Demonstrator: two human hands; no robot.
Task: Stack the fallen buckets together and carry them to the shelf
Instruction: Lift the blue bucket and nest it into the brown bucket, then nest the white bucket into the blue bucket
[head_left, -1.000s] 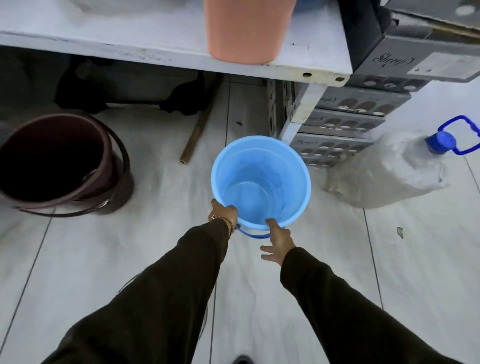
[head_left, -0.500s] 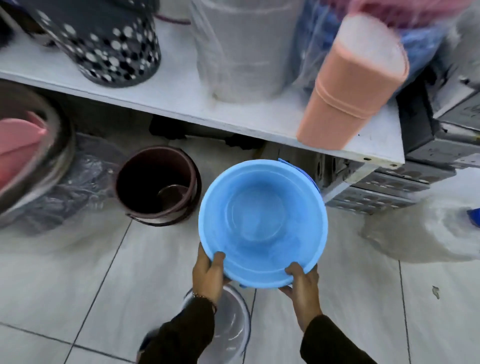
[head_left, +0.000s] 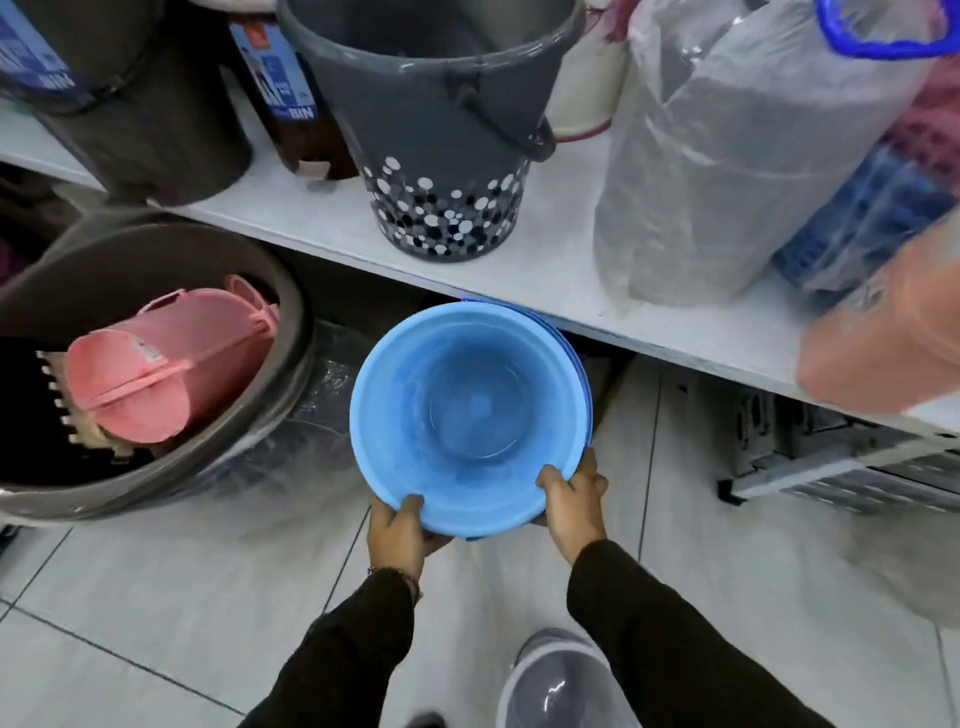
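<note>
I hold a light blue bucket (head_left: 470, 415) mouth-up above the tiled floor, its far rim just below the front edge of the white shelf (head_left: 550, 280). A second blue rim shows along its right side, so it looks nested in another bucket. My left hand (head_left: 400, 530) grips the near rim from the lower left, thumb inside. On the lower right of that rim my right hand (head_left: 574, 501) grips too. Both sleeves are dark.
On the shelf stand a grey spotted bucket (head_left: 441, 135), dark bins (head_left: 140, 104), a plastic-wrapped grey stack (head_left: 727, 156) and an orange bucket (head_left: 893, 343). A big grey tub (head_left: 291, 312) holding a pink basket (head_left: 171, 364) sits left on the floor. A clear-wrapped object (head_left: 561, 680) lies by my feet.
The bucket was lifted off the floor and carried left along the shelf. Both hands shifted to grip its near rim. The maroon bucket has left the view.
</note>
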